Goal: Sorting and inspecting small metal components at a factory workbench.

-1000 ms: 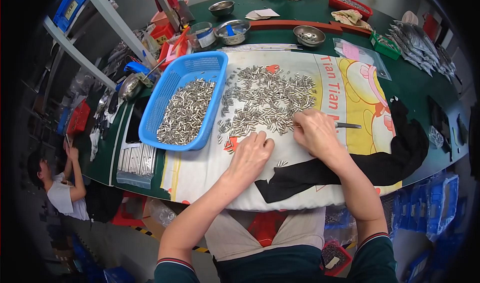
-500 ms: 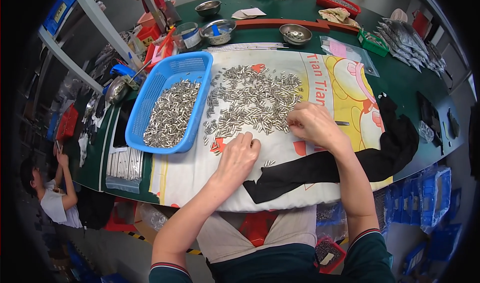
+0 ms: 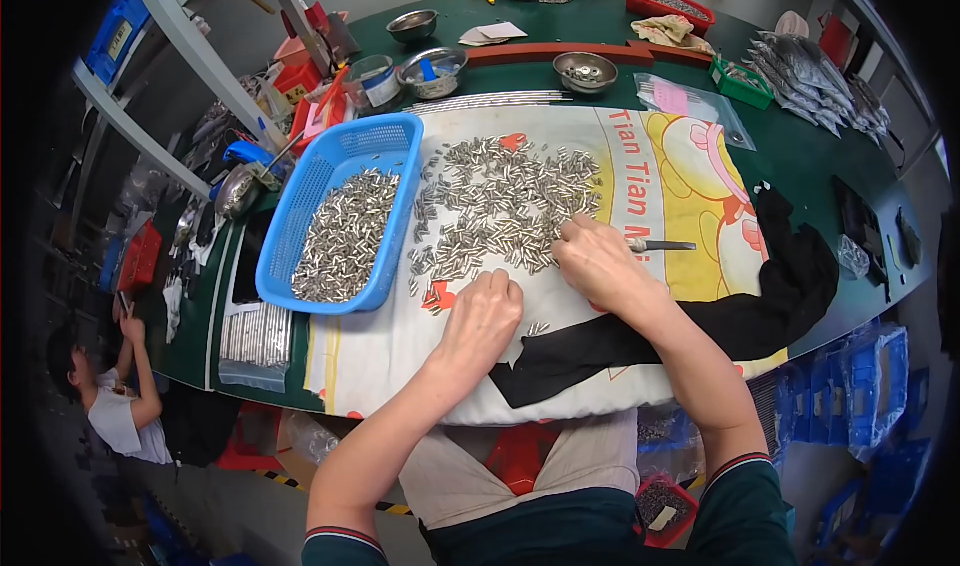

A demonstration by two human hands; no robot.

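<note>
Right grip [image 3: 600, 258] shifted left; metal pins [image 3: 528, 236] just beside; open or closed, cannot tell.

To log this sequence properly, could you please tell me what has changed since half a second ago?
The right hand has moved left, toward the pile of metal pins, uncovering more of the slim dark tool. Whether it took or released anything is hidden. The left hand, blue basket and black cloth stayed put.
</note>
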